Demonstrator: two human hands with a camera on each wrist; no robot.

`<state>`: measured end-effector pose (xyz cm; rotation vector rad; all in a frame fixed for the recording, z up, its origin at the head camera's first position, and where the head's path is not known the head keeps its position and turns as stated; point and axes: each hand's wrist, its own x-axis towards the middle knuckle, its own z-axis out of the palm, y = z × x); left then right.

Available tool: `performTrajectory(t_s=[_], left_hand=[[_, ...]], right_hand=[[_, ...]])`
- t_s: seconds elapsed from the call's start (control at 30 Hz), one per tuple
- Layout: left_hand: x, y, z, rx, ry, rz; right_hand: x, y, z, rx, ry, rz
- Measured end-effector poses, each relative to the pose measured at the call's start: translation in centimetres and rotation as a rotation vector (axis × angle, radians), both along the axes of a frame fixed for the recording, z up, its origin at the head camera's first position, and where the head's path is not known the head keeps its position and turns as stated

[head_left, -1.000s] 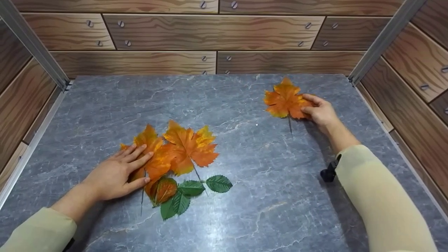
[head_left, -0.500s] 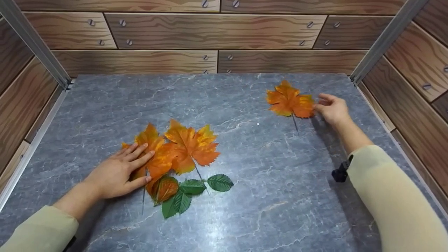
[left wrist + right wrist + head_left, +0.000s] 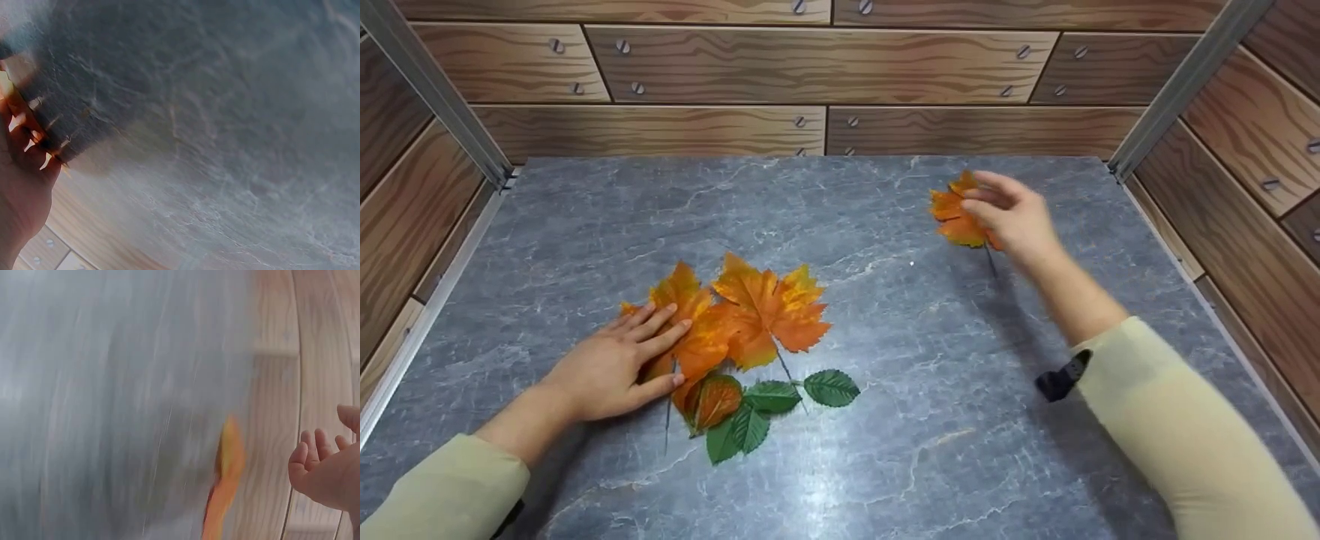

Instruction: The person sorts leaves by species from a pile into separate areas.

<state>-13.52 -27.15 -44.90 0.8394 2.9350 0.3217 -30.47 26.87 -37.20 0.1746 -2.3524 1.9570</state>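
Observation:
In the head view my left hand (image 3: 604, 367) rests flat, fingers spread, on an orange artificial maple leaf (image 3: 701, 341) at the left of the table. A second orange maple leaf (image 3: 769, 307) overlaps it on the right. Below them lie a folded orange-and-green leaf (image 3: 718, 403) and a sprig of green leaves (image 3: 772, 397). At the back right, another orange maple leaf (image 3: 956, 217) with a dark stem lies partly hidden behind my right hand (image 3: 1020, 221). The right wrist view shows that hand above and apart from the leaf (image 3: 228, 472), fingers loosely bent, holding nothing.
The grey marbled tabletop (image 3: 840, 465) is bounded by wood-patterned panels (image 3: 825, 67) at the back and both sides. Metal posts (image 3: 1174, 82) stand at the rear corners. A tiny white speck (image 3: 913, 263) lies near the middle.
My right hand lets go of the far maple leaf, draws off to the right, then moves back left over it. The left hand and the leaves under it stay put.

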Motion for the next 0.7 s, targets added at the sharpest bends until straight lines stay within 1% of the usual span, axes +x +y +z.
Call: performTrajectory(t_s=[0.03, 0.13, 0.23, 0.33, 0.43, 0.6, 0.7], left_hand=[[0.0, 0.0, 0.0, 0.0, 0.001, -0.001], [-0.1, 0.0, -0.1, -0.003, 0.006, -0.003], [-0.1, 0.0, -0.2, -0.008, 0.012, -0.006], [-0.2, 0.0, -0.2, -0.012, 0.014, -0.01], [-0.2, 0.0, -0.1, -0.014, 0.014, -0.012], [0.0, 0.0, -0.1, -0.009, 0.019, -0.012], [0.0, -0.1, -0.1, -0.004, 0.023, -0.01]], right_hand=[[0.2, -1.2, -0.1, -0.034, -0.001, 0.025], [1.1, -4.7, -0.5, -0.073, -0.005, 0.099], [1.8, -8.0, -1.0, -0.045, -0.016, 0.168], [2.5, -10.9, -1.8, -0.039, -0.052, 0.242], [3.1, -13.3, -2.8, -0.024, -0.087, 0.296], [4.0, -16.2, -4.2, 0.079, -0.099, 0.384], [4.5, -17.4, -5.0, 0.14, -0.087, 0.448]])
